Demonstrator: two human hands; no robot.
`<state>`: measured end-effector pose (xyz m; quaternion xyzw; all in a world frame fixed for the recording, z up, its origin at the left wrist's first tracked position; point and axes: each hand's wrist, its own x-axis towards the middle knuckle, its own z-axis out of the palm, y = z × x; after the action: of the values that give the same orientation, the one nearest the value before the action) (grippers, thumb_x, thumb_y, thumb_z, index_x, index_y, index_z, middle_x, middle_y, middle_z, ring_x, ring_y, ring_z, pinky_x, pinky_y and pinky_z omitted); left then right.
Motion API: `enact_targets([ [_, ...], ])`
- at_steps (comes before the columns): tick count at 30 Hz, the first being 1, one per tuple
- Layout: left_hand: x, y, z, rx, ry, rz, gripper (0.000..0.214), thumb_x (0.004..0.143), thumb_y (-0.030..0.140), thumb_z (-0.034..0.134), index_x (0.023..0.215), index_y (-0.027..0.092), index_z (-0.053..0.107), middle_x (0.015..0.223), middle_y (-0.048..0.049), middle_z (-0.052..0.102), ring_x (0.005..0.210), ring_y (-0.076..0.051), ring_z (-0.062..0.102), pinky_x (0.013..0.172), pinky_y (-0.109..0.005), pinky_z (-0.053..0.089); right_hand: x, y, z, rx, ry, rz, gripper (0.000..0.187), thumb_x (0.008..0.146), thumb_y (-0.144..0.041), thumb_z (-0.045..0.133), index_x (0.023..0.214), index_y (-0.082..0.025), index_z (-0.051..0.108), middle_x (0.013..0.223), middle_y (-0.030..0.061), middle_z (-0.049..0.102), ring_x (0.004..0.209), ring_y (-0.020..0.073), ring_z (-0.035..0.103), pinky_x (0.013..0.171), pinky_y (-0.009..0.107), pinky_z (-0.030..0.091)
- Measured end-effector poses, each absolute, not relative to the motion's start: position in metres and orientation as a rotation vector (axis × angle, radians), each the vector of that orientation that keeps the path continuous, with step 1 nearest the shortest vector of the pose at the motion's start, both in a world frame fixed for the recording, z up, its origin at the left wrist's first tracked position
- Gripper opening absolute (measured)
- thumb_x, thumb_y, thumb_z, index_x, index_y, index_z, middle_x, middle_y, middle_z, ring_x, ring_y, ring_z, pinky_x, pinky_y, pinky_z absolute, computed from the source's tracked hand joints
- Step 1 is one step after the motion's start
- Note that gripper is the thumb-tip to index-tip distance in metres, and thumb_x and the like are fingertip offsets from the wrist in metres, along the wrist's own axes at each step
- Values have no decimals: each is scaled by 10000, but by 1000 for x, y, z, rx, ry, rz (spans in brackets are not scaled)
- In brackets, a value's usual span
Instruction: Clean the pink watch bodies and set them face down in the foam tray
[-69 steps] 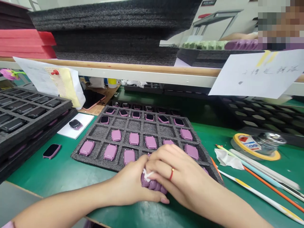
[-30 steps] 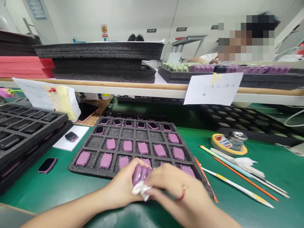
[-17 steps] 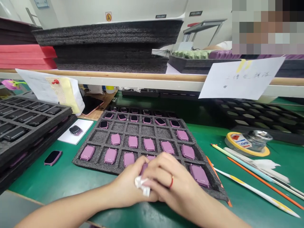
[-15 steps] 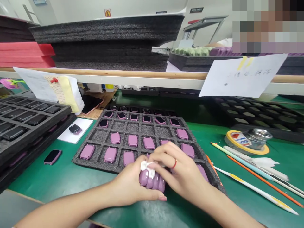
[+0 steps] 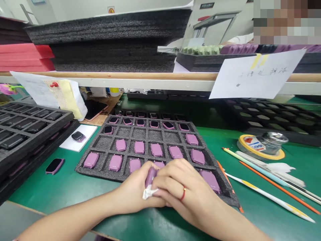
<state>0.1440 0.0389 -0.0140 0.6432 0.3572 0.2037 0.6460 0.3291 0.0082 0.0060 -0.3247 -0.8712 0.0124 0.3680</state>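
My left hand (image 5: 134, 192) is closed around purple watch cases (image 5: 149, 177); only the end of one shows and my fingers hide the others. A crumpled white wipe (image 5: 148, 192) is pinched in my right hand (image 5: 182, 189), against the held cases. A red ring (image 5: 184, 193) is on one finger of this hand. Just beyond both hands lies a black foam tray (image 5: 101, 143). Its near rows hold purple cases face down, such as one purple case (image 5: 115, 162), and its far rows hold cases with dark screens up.
Stacked trays of dark-screened watches (image 5: 37, 125) stand at left. Near them are a loose watch (image 5: 54, 166) and another watch (image 5: 78, 136) on white paper. To the right lie a tape roll (image 5: 278, 155), a glass bottle and several thin sticks (image 5: 269, 195). A shelf (image 5: 150, 80) crosses above.
The wipe has moved down along the held cases. The row of rounded case edges that showed in my left hand is now mostly hidden behind my fingers.
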Motion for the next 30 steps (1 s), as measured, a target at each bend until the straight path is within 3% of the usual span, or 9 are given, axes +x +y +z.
enact_targets([
  [5,146,38,-9,1375,893,423,627,586,324,910,1041,166,509,972,-8,558,892,-182,529,797,-328,425,340,21,3,-933,-2087,-1,69,962,-120,593,954,-181,623,871,47,682,792,171,576,724,342,471],
  [10,144,38,-14,1427,798,461,489,651,261,842,931,186,449,825,54,481,732,-115,422,678,-275,359,325,5,4,-884,-2179,130,71,977,-171,589,916,-181,625,833,38,659,765,172,549,676,328,455],
  [15,146,38,-10,1435,899,413,597,614,312,889,1051,180,504,949,10,559,848,-162,514,752,-304,421,332,15,2,-977,-2119,63,79,981,-144,557,944,-182,615,857,47,660,796,182,570,723,346,479],
  [18,147,39,-9,1392,884,397,616,599,331,905,1038,182,499,956,0,574,857,-172,536,746,-306,431,338,18,6,-952,-2064,298,94,947,-119,607,956,-212,600,929,24,650,868,148,610,782,291,510],
  [22,145,40,-18,1427,749,506,475,644,208,832,885,199,422,876,33,505,760,-123,479,663,-261,376,331,7,10,-834,-2165,617,140,952,-94,592,949,-227,546,1096,15,646,1004,126,608,855,252,513],
  [26,146,37,-25,1406,696,591,443,703,194,759,797,224,327,787,63,419,677,-93,366,604,-238,316,314,1,2,-872,-2133,635,184,966,-104,563,870,-218,454,944,18,606,907,154,573,787,301,509],
  [30,151,36,-25,1447,822,576,349,717,185,734,832,215,406,810,32,499,730,-130,465,672,-271,409,298,6,-12,-911,-2027,452,212,967,-107,529,827,-217,414,797,10,552,763,157,524,673,292,477],
])
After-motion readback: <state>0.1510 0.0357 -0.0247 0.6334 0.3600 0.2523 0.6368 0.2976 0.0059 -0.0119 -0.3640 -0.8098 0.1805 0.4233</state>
